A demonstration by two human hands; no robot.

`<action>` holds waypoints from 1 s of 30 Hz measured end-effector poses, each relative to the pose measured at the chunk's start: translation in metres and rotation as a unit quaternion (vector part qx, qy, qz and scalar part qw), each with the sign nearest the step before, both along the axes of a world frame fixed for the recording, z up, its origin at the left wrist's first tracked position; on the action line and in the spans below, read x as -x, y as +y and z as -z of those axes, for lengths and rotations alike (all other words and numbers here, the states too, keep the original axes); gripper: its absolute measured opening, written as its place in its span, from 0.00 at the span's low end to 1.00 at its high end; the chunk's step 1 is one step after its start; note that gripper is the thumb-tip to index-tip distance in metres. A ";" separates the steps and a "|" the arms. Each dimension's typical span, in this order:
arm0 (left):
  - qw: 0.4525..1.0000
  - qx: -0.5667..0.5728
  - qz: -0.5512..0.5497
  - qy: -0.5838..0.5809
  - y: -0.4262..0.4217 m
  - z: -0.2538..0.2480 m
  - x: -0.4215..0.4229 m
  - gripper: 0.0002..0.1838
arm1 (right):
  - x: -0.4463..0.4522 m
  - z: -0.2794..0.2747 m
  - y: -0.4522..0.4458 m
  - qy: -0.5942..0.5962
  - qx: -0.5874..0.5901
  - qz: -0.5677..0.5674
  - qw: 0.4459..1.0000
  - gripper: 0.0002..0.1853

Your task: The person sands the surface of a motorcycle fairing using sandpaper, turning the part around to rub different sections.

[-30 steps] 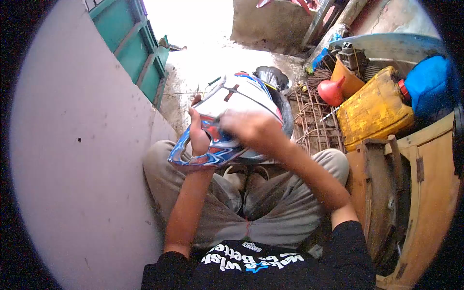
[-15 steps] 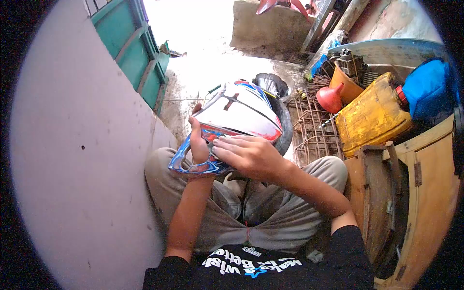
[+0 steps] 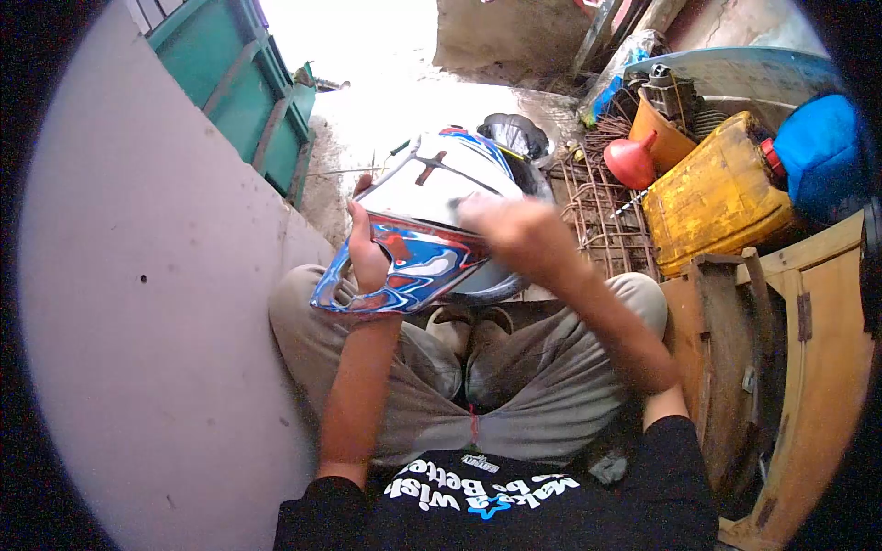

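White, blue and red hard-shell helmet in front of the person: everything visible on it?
The white, blue and red hard-shell helmet looks like plastic: a smooth white shell with a brownish cross-shaped mark or vent, and a swirl-patterned blue, red and white section, its tip overlapping the grey-trousered left knee in view. Any support beneath is hidden. The bare left hand is against the patterned section, its grip partly hidden; the blurred bare right hand overlaps the white shell, contact unclear.

The helmet (image 3: pixel 432 248) looks smooth, glossy plastic, the jerrycan (image 3: pixel 721 195) scuffed plastic, the rods (image 3: pixel 604 220) rough, rusty metal
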State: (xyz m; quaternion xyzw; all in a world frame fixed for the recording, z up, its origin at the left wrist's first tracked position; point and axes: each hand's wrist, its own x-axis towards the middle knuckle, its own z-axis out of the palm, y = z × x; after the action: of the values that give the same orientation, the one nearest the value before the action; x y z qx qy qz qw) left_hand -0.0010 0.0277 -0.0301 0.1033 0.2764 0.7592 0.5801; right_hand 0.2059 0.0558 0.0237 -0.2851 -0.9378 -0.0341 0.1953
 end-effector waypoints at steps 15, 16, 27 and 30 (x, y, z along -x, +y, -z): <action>0.999 -0.017 0.043 -0.017 -0.001 0.011 0.009 0.27 | 0.018 0.012 -0.069 0.161 0.005 0.095 0.982 0.18; 0.999 -0.020 0.050 -0.008 0.001 0.013 0.010 0.27 | 0.019 0.016 -0.070 0.185 0.039 0.105 0.976 0.22; 0.997 -0.021 0.063 -0.029 0.001 0.015 0.007 0.31 | 0.028 0.040 -0.102 0.272 0.014 0.232 0.934 0.27; 0.995 -0.017 0.093 -0.032 0.000 0.013 0.011 0.32 | 0.058 0.038 -0.124 0.278 0.019 0.154 0.948 0.27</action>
State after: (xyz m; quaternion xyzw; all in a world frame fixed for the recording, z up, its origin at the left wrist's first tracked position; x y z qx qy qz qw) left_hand -0.0123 0.0276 -0.0427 0.1137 0.2336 0.7097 0.6549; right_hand 0.1484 -0.0683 -0.0148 -0.4281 -0.7915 0.0345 0.4349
